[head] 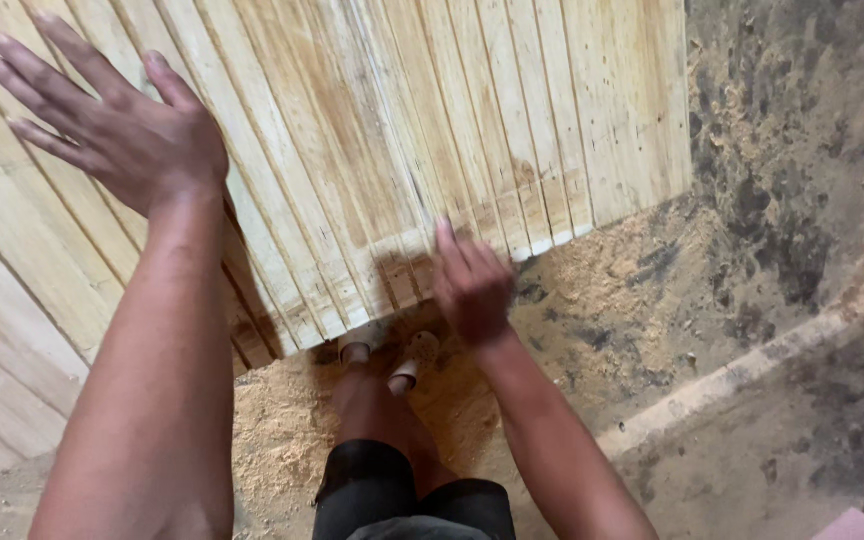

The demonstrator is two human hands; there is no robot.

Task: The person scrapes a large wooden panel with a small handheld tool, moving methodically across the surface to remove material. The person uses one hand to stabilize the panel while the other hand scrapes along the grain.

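Observation:
My left hand (117, 125) lies flat with fingers spread on a row of pale wooden planks (402, 150) that lean side by side against a wall. My right hand (470, 285) hovers, blurred, by the lower ends of the planks near their bottom edge; its fingers are together and nothing is seen in it. The plank ends (472, 245) stand on the sawdust-covered floor. My legs and sandalled feet (387, 365) are just below the planks.
Sawdust (612, 290) covers the floor at the foot of the planks. A dark, stained concrete wall (802, 150) rises at the right. A raised concrete ledge (732, 380) runs diagonally across the floor at lower right.

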